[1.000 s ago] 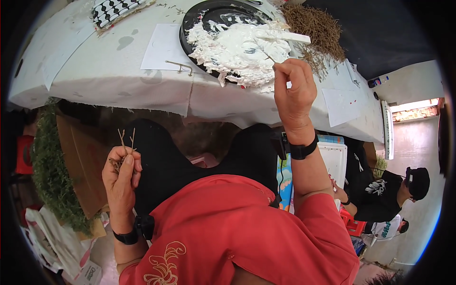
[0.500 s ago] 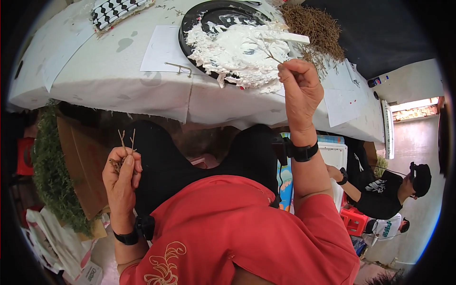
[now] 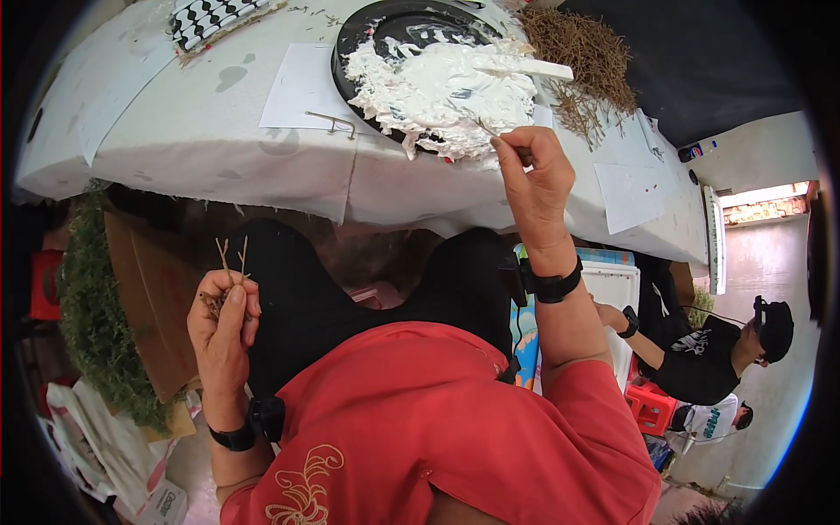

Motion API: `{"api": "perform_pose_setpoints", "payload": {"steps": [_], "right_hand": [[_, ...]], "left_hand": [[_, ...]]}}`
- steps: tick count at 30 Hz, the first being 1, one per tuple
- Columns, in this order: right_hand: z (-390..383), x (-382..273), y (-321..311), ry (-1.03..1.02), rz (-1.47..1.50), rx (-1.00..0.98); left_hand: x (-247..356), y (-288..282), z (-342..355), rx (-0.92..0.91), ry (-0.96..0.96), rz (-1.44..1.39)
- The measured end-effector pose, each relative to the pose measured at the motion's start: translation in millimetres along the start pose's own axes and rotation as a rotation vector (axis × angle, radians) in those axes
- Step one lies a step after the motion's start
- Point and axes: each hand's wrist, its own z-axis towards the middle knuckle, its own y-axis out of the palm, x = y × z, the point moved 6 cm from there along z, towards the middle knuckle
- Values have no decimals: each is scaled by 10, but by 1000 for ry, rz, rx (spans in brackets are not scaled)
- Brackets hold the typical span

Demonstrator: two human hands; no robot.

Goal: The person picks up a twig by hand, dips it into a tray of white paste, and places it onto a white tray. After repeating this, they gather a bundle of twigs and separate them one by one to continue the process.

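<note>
Pinched between thumb and fingers of my right hand [image 3: 535,179] is a thin forked twig [image 3: 477,118], its tips over the near edge of a white creamy mass [image 3: 446,87]. Whether the tips touch the white stuff I cannot tell. That mass is heaped on a round black tray [image 3: 346,39], with a pale flat stick [image 3: 547,68] lying across its right side. My left hand [image 3: 226,319] is closed around a small bunch of brown twigs [image 3: 229,255] above my left thigh; two forked ends stick up from it.
A heap of brown twigs [image 3: 577,57] lies right of the tray on the white-covered table [image 3: 192,140]. White paper sheets [image 3: 630,194], a bent metal piece [image 3: 331,122] and a black-and-white patterned object [image 3: 219,24] are there too. Greenery [image 3: 96,306] stands at left; a co-worker [image 3: 709,359] sits at right.
My right hand has moved left and slightly nearer to me, bringing the twig lower over the near edge of the white mass. My left hand has stayed in place.
</note>
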Motion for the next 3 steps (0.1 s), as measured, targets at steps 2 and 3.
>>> {"api": "perform_pose_setpoints", "payload": {"steps": [2, 3], "right_hand": [[5, -84, 16, -135, -198, -32], [8, -101, 21, -160, -244, -48]], "left_hand": [[-4, 3, 0, -6, 2, 1], [-1, 7, 0, -10, 3, -5]]}}
